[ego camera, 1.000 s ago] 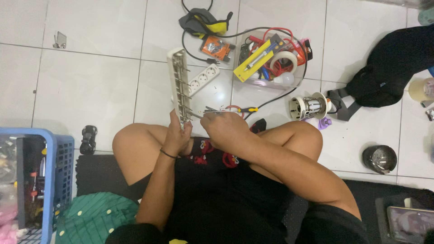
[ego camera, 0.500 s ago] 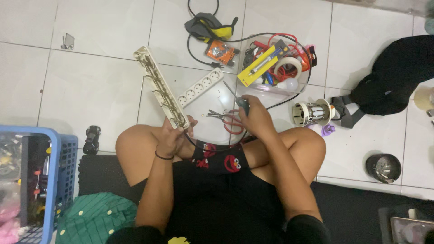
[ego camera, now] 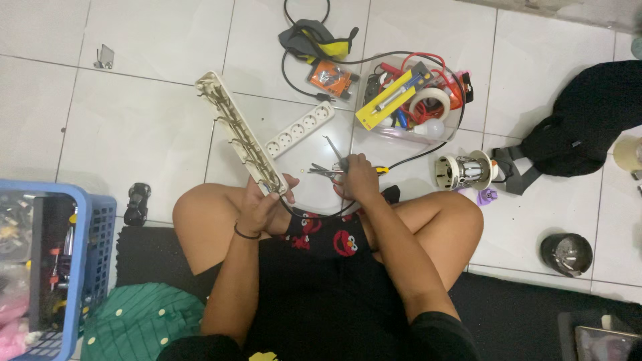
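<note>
From the head camera, the person sits cross-legged on the tiled floor point(ego camera: 134, 134). The left hand point(ego camera: 262, 204) is clenched round the near end of an opened power strip shell point(ego camera: 235, 130), which slants away toward eleven o'clock. The right hand point(ego camera: 358, 177) grips a pair of pliers point(ego camera: 328, 167), its tips pointing toward ten o'clock. A second white power strip point(ego camera: 299, 130) lies on the floor just beyond, and a clear tub of tools point(ego camera: 411, 100) sits at one o'clock. A blue basket point(ego camera: 90, 220) stands at nine o'clock.

Glossy white floor tiles point(ego camera: 134, 127), cream plastic strip casing point(ego camera: 234, 134), metal pliers point(ego camera: 332, 164)
</note>
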